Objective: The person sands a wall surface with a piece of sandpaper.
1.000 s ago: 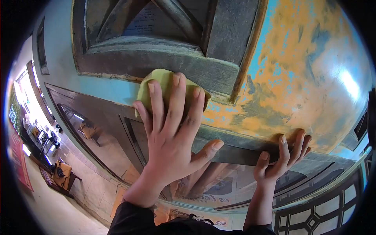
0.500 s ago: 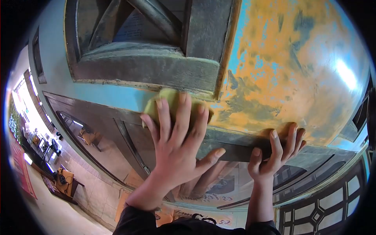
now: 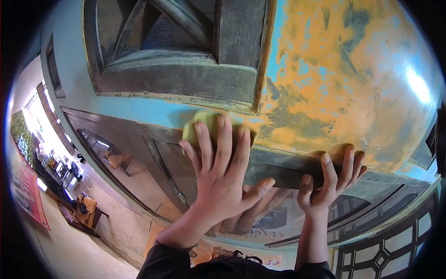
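Observation:
My left hand [image 3: 220, 169] presses a yellow-green piece of sandpaper [image 3: 199, 135] with outstretched fingers against the narrow blue-painted strip [image 3: 148, 108]. This strip lies between the dark wooden vent frame [image 3: 176, 81] above and the dark door frame [image 3: 162, 135] below. The fingers cover part of the sandpaper, and its underside is hidden. Right of it, my right hand [image 3: 327, 186] rests its spread fingertips on the wall's lower edge, over the dark lintel beam [image 3: 283, 171]. Nothing shows in that hand.
Patchy orange and blue paint covers the wall [image 3: 320, 88] at upper right. Glass door panes with lettering [image 3: 260, 232] are below my hands. A brown chair [image 3: 86, 209] stands far down at left, and a dark lattice panel [image 3: 385, 251] fills the lower right.
The view has shifted slightly. My left hand and the sandpaper have slid a little to the right along the strip. My right hand stays at the same edge.

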Action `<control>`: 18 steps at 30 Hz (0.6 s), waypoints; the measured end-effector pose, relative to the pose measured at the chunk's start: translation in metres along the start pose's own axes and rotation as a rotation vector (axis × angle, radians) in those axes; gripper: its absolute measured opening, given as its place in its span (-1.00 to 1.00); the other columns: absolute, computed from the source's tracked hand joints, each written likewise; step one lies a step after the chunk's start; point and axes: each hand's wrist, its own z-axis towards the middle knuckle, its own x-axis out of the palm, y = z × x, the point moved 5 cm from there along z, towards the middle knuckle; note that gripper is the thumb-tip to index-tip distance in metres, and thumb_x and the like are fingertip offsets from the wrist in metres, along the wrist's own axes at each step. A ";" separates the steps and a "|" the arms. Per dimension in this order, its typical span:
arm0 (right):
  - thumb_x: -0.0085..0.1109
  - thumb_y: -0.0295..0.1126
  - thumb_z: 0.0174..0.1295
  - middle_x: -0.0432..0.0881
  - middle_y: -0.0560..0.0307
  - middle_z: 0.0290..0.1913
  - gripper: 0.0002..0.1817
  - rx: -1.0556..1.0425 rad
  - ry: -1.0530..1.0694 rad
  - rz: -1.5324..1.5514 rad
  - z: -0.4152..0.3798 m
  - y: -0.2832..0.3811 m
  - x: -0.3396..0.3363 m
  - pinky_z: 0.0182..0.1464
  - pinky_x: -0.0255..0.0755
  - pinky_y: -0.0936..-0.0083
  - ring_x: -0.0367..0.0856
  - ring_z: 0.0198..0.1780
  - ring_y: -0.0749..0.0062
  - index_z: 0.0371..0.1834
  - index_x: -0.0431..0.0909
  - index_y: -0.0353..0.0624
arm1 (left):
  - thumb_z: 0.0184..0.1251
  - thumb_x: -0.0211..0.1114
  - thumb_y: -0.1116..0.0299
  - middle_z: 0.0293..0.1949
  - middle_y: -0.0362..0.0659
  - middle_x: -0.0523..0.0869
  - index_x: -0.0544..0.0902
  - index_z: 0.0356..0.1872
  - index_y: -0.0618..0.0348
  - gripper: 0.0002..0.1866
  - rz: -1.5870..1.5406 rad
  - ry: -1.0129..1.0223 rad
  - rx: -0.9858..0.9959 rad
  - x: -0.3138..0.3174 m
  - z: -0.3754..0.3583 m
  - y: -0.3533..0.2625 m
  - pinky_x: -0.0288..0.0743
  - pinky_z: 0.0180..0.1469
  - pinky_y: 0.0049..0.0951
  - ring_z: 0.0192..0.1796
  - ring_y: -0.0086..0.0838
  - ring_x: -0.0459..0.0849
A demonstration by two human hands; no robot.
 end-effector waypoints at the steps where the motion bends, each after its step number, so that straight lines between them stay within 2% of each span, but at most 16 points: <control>1: -0.09 0.01 0.46 0.21 -0.25 0.53 -0.52 -0.002 -0.003 0.003 0.000 0.000 0.000 0.58 -0.46 -0.10 -0.09 0.62 -0.21 0.28 0.48 0.01 | 0.39 0.02 -0.33 0.55 0.38 -0.06 0.15 0.48 0.44 -0.01 0.004 -0.009 -0.005 0.006 -0.007 0.000 -0.56 0.44 0.41 0.58 0.39 -0.31; 6: -0.08 0.01 0.46 0.21 -0.25 0.53 -0.53 -0.003 0.001 0.013 -0.001 -0.001 -0.001 0.58 -0.46 -0.11 -0.09 0.62 -0.22 0.27 0.50 0.02 | 0.41 0.00 -0.33 0.55 0.38 -0.07 0.12 0.49 0.47 0.00 -0.014 0.009 -0.027 -0.011 0.016 0.001 -0.55 0.45 0.40 0.58 0.39 -0.33; 9: -0.03 0.00 0.41 0.25 -0.21 0.51 -0.57 0.025 -0.016 0.034 -0.002 -0.002 0.000 0.58 -0.47 -0.13 -0.07 0.61 -0.24 0.22 0.54 0.08 | 0.35 0.09 -0.30 0.57 0.26 0.01 0.28 0.47 0.30 -0.08 -0.113 -0.059 -0.046 0.000 0.003 0.001 -0.61 0.38 0.50 0.58 0.38 -0.29; 11: 0.08 -0.04 0.31 0.33 -0.12 0.48 -0.63 0.072 -0.043 0.070 -0.005 -0.005 0.001 0.58 -0.48 -0.17 -0.03 0.60 -0.26 0.13 0.62 0.20 | 0.36 0.07 -0.30 0.57 0.30 -0.03 0.21 0.48 0.36 -0.05 -0.065 -0.035 -0.038 0.006 -0.004 -0.002 -0.58 0.40 0.47 0.58 0.38 -0.30; 13: 0.09 -0.04 0.30 0.33 -0.11 0.48 -0.62 0.073 -0.039 0.072 -0.006 -0.005 0.001 0.58 -0.48 -0.17 -0.03 0.60 -0.26 0.13 0.62 0.21 | 0.41 0.02 -0.30 0.56 0.37 -0.10 0.11 0.49 0.46 -0.01 0.021 -0.021 -0.001 0.002 0.001 0.000 -0.56 0.45 0.38 0.59 0.37 -0.33; 18: 0.09 -0.01 0.31 0.34 -0.06 0.48 -0.62 0.075 -0.032 0.078 -0.006 -0.005 0.001 0.58 -0.50 -0.18 -0.02 0.60 -0.21 0.14 0.62 0.26 | 0.39 0.06 -0.27 0.58 0.33 -0.12 0.13 0.50 0.43 -0.03 -0.016 -0.002 -0.017 -0.007 0.013 0.001 -0.57 0.45 0.39 0.60 0.34 -0.34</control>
